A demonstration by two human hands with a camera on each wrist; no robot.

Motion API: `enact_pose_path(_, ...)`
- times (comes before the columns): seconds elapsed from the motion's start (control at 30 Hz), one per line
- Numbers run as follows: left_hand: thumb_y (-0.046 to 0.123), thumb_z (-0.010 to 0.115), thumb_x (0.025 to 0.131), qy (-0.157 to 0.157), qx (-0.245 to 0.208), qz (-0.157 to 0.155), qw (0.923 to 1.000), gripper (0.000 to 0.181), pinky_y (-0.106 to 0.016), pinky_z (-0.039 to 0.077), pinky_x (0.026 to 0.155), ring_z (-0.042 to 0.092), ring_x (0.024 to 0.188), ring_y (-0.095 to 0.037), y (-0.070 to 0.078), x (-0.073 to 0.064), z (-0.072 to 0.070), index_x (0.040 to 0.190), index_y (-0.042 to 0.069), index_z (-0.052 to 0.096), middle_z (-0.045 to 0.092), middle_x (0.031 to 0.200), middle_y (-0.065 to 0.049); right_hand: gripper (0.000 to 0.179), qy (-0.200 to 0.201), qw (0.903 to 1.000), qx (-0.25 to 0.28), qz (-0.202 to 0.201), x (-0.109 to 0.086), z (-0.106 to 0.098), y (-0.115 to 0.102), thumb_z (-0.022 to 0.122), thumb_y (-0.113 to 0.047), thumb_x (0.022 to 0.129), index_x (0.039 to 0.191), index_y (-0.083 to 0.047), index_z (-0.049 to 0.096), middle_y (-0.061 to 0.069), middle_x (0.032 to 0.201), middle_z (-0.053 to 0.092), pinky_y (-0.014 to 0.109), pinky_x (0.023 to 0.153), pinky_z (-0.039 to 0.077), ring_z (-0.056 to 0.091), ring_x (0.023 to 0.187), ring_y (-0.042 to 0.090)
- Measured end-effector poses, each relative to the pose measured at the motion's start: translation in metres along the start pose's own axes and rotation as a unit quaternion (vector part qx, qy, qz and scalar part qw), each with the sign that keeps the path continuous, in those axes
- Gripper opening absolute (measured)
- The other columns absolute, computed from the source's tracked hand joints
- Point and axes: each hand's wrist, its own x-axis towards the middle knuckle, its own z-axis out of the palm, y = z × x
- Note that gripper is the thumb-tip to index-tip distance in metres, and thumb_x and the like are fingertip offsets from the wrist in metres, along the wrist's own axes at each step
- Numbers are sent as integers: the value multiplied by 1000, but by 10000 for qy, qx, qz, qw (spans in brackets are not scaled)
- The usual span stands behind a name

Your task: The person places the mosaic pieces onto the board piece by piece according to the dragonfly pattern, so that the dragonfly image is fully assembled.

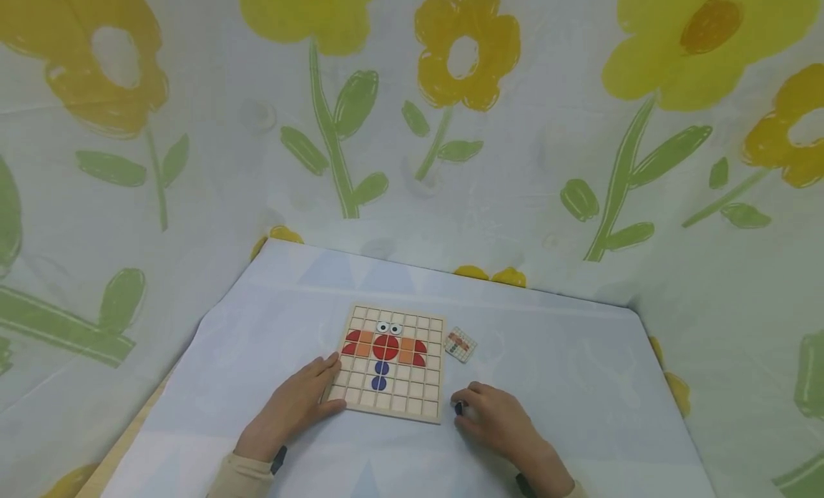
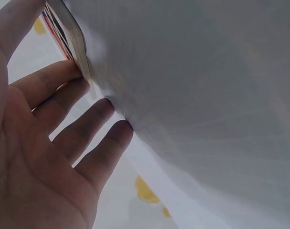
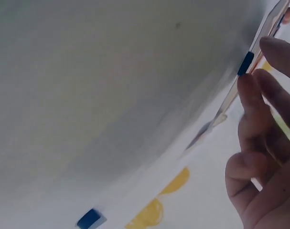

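Observation:
A gridded wooden board (image 1: 360, 399) lies on the table. On it, colored pieces make a figure: two eye pieces (image 1: 389, 328), a red circle (image 1: 385, 348) in the middle, orange squares (image 1: 406, 350) and red quarter rounds at both sides, and blue rounds (image 1: 380, 383) below. My left hand (image 1: 301, 396) rests at the board's left edge, fingers extended and thumb by the near corner. Just off the board's right edge, my right hand (image 1: 497, 416) pinches a small blue block (image 3: 246, 63) between thumb and fingertip.
A small card (image 1: 460, 345) with a similar figure on a grid lies right of the board. A second blue block (image 3: 91, 219) shows low in the right wrist view. Flower-printed cloth (image 1: 463, 140) hangs behind the pale-covered table (image 1: 566, 383) and at both sides.

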Motion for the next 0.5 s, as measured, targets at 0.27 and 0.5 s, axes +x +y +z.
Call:
enact_pose_path(0.27,43,78,87,-14,-2,-29,10000,80,-52,36,118,39,144,-39,1,0,0,148,0,50,44,157,-13,23,-77,9995,176,-267,-2,-3,6,86,-20,82,101,-29,76,-17,109,69,33,83,60,67,99,8)
enact_pose_path(0.5,44,78,87,-23,-13,-73,10000,81,-52,35,118,38,144,-39,0,1,1,149,1,49,42,158,-12,19,-132,9987,159,-471,-1,-3,8,86,-17,82,97,-26,79,-17,104,71,33,85,60,68,98,8)
